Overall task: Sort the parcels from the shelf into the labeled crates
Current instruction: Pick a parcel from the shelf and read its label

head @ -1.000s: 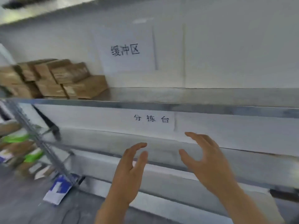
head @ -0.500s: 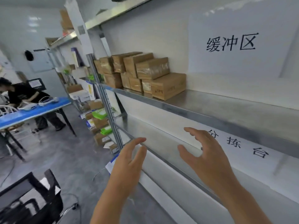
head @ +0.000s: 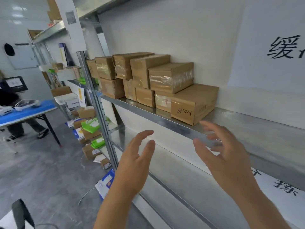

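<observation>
Both hands were raised in front of the metal shelf [head: 165, 120], empty. Left hand [head: 133, 164] had its fingers straight and loosely spread, thumb apart. Right hand [head: 226, 156] had its fingers spread wide and slightly bent, fingertips motion-blurred just below the shelf's front edge. Neither touched a parcel.

Stack of brown cardboard parcels [head: 148, 76] sat on the shelf, two layers high, running from the near right to the far left beside the grey perforated upright post [head: 97, 103]. Most were wrapped in clear tape. Nearest brown parcel [head: 193, 104] carried dark print, upside down, not legible. The taped parcel to its left had a small red mark, unreadable.

White paper sign [head: 270, 38] on the wall at right was cut off by the frame edge: only "缓" and part of a second character showed. Lower white sign [head: 280, 187] was partly hidden behind the right wrist; "拣" readable, the rest cut off.

Far left: more brown boxes and green packets [head: 90, 125] on the next rack and floor, labels too small to read. One white box [head: 72, 102] read "TUANN…", truncated. Blue table [head: 24, 111] at left, with a person behind it mostly out of frame.
</observation>
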Demonstrator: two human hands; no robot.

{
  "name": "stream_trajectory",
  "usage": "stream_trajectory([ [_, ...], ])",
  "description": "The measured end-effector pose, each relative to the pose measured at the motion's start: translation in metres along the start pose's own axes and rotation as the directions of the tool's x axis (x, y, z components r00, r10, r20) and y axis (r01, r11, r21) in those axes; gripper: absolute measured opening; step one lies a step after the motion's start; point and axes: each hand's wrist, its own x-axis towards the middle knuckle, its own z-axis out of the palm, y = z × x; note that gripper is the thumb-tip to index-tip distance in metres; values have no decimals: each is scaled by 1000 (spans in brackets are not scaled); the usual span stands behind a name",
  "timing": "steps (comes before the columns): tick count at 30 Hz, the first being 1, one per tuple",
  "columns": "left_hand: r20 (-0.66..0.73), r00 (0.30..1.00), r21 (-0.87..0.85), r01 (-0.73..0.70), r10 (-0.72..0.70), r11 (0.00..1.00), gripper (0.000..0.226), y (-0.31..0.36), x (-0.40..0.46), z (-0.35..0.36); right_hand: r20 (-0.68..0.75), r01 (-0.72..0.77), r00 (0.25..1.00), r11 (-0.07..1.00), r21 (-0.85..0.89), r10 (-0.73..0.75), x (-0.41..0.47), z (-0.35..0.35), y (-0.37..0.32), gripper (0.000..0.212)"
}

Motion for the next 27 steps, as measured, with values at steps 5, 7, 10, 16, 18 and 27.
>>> stream_trajectory([
  [5,80,994,-89,-72,79,993,50,-3,91,-18,-251,-21,968,999,-30,13,55,41,-15,38],
  [7,101,987,-145,-112,127,983,39,3,118,-19,-323,-75,944,997,-11,68,72,50,-20,30],
  [10,142,976,-214,-135,167,968,27,11,147,-6,-396,-185,902,983,11,174,88,59,-20,23],
  [16,257,947,-304,-110,193,946,38,24,160,37,-369,-406,839,912,65,399,108,57,-26,46],
  [18,290,928,-262,-157,233,952,58,31,159,43,-343,-403,849,912,74,403,109,54,-35,37],
  [27,455,851,-353,-99,263,931,26,63,126,73,-483,-342,803,934,108,350,63,5,-42,23],
])
